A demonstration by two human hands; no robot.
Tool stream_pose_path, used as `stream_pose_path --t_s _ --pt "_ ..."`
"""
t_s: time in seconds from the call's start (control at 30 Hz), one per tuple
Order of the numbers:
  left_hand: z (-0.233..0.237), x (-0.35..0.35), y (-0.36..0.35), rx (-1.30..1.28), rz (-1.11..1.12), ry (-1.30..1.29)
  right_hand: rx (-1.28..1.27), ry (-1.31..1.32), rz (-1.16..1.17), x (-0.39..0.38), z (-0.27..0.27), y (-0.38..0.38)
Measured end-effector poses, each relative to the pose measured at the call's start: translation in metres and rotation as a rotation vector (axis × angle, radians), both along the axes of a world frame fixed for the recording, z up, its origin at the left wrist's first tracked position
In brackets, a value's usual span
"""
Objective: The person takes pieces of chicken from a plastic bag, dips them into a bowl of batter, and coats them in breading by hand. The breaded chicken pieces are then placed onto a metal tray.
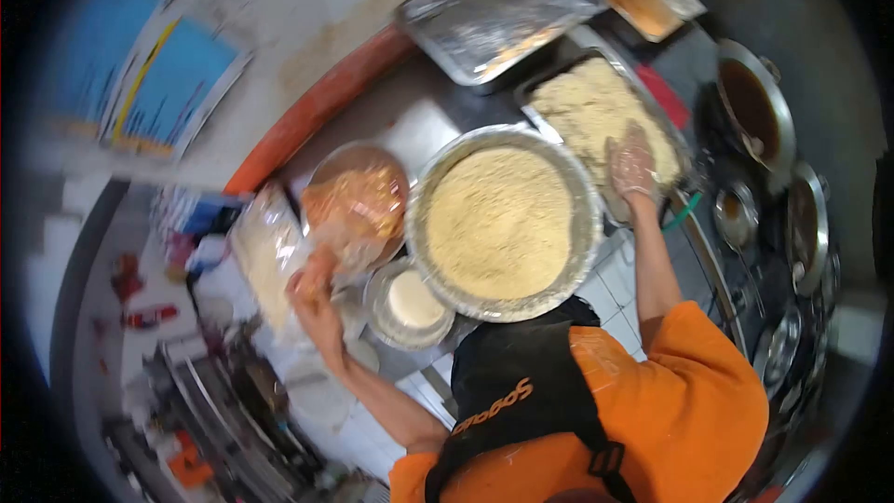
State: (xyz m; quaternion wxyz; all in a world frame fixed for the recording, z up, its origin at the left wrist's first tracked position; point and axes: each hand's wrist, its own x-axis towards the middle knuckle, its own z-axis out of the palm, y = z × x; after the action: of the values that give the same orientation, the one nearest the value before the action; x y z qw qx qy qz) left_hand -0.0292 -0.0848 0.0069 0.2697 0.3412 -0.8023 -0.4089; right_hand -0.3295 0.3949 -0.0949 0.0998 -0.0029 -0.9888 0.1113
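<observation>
My right hand (pixel 633 165), coated in crumbs, lies with its fingers spread on the pale crumbs (pixel 577 102) in a rectangular metal tray (pixel 533 93). My left hand (pixel 314 296) is smeared by motion beside clear plastic at the lower edge of a metal bowl (pixel 317 172). Whether its fingers hold the plastic cannot be made out. Orange-coated pieces (pixel 358 200) fill that bowl. A large round basin of yellowish crumbs (pixel 498 224) stands between my hands. Below and left of it is a smaller bowl (pixel 379 321) with a pale, creamy content (pixel 414 301).
An empty-looking metal tray (pixel 503 14) and a smaller tray of orange crumbs (pixel 641 2) are at the back. Pans of dark liquid (pixel 750 107) line the right side, near a ladle (pixel 736 210). A plastic bag of white powder (pixel 261 251) lies left of the bowls.
</observation>
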Motion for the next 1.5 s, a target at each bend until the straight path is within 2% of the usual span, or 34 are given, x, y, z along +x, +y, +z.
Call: stream_pose_path --t_s 0.03,0.07,0.1,0.13,0.17,0.2,0.23,0.3,0.33,0.37,0.4,0.43,0.47,0.5,0.53,0.57,0.6,0.67,0.73,0.83,0.87,0.93,1.0,1.03,1.1,1.23,1.3,1.33,1.43,1.47,1.5 --pt "0.013 0.002 0.007 0.068 -0.056 0.026 -0.032 -0.127 0.06 0.001 0.003 -0.001" --pt "0.022 -0.002 0.017 0.132 -0.106 0.067 0.095 0.05 0.146 -0.009 -0.029 0.015" --pt "0.024 -0.003 0.025 0.246 -0.078 0.11 0.167 0.031 0.101 -0.014 -0.01 0.002" --pt "0.025 -0.002 0.033 0.364 -0.062 0.15 0.102 0.153 0.151 -0.018 -0.013 0.0" --pt "0.028 -0.004 0.045 0.485 -0.066 0.22 -0.184 0.105 0.084 0.006 0.053 -0.043" --pt "0.033 -0.008 0.057 0.608 -0.081 0.296 -0.363 0.121 0.206 0.015 0.075 -0.067" --pt "0.038 -0.011 0.07 0.6 -0.053 0.29 -0.54 0.131 0.313 0.026 0.088 -0.086" --pt "0.047 -0.018 0.089 0.775 -0.179 0.365 -0.956 -0.323 0.645 0.06 0.119 -0.139" --pt "0.048 -0.019 0.094 0.775 -0.174 0.364 -1.176 -0.557 0.698 0.079 0.11 -0.164" --pt "0.049 -0.019 0.099 0.829 -0.231 0.347 -1.221 -0.859 0.649 0.103 0.13 -0.19" --pt "0.048 -0.019 0.103 0.883 -0.286 0.332 -1.447 -1.118 0.78 0.119 0.128 -0.207" --pt "0.046 -0.018 0.106 0.882 -0.274 0.34 -1.412 -1.034 0.922 0.13 0.13 -0.223" --pt "0.042 -0.016 0.107 0.716 -0.224 0.279 -1.445 -1.296 0.852 0.134 0.121 -0.229" --pt "0.041 -0.012 0.107 0.55 -0.168 0.214 -1.434 -1.319 0.869 0.136 0.115 -0.233" --pt "0.042 -0.007 0.105 0.502 -0.086 0.17 -1.459 -1.332 0.816 0.138 0.113 -0.238" --pt "0.041 -0.002 0.104 0.497 -0.058 0.171 -1.483 -1.345 0.76 0.141 0.11 -0.244" --pt "0.037 0.002 0.104 0.533 0.007 0.239 -1.402 -1.303 0.847 0.142 0.102 -0.246" --pt "0.029 0.01 0.104 0.545 0.121 0.341 -1.32 -1.363 0.859 0.146 0.089 -0.251" --pt "0.029 0.02 0.102 0.539 0.12 0.308 -1.237 -1.407 0.862 0.153 0.077 -0.249" --pt "0.029 0.027 0.1 0.536 0.135 0.218 -1.207 -1.305 0.791 0.15 0.068 -0.238" --pt "0.022 0.027 0.101 0.465 0.146 0.118 -1.213 -1.264 0.768 0.145 0.071 -0.231" --pt "-0.004 0.027 0.101 0.395 0.163 0.018 -1.215 -1.227 0.749 0.133 0.076 -0.22" --pt "-0.052 0.027 0.101 0.13 0.033 -0.294 -1.204 -1.099 0.712 0.121 0.081 -0.208" --pt "-0.081 0.028 0.103 0.131 0.033 -0.295 -1.205 -1.1 0.711 0.116 0.082 -0.202" --pt "-0.127 0.03 0.108 -0.382 -0.235 -0.594 -1.194 -1.028 0.691 0.107 0.084 -0.192" --pt "-0.095 0.019 0.111 -0.246 -0.294 -0.667 -1.197 -0.966 0.66 0.098 0.084 -0.173" --pt "-0.072 0.025 0.092 0.193 -0.16 -0.407 -1.188 -0.941 0.639 0.093 0.084 -0.164" --pt "-0.056 0.03 0.082 0.235 -0.178 -0.391 -1.174 -0.921 0.624 0.092 0.083 -0.161" --pt "-0.046 0.032 0.064 0.132 -0.072 -0.549 -1.027 -0.808 0.649 0.081 0.076 -0.162" --pt "-0.056 0.03 0.064 -0.065 -0.048 -0.64 -0.841 -0.72 0.793 0.072 0.066 -0.168" --pt "-0.069 0.026 0.067 -0.069 -0.051 -0.642 -0.846 -0.718 0.789 0.07 0.058 -0.171"
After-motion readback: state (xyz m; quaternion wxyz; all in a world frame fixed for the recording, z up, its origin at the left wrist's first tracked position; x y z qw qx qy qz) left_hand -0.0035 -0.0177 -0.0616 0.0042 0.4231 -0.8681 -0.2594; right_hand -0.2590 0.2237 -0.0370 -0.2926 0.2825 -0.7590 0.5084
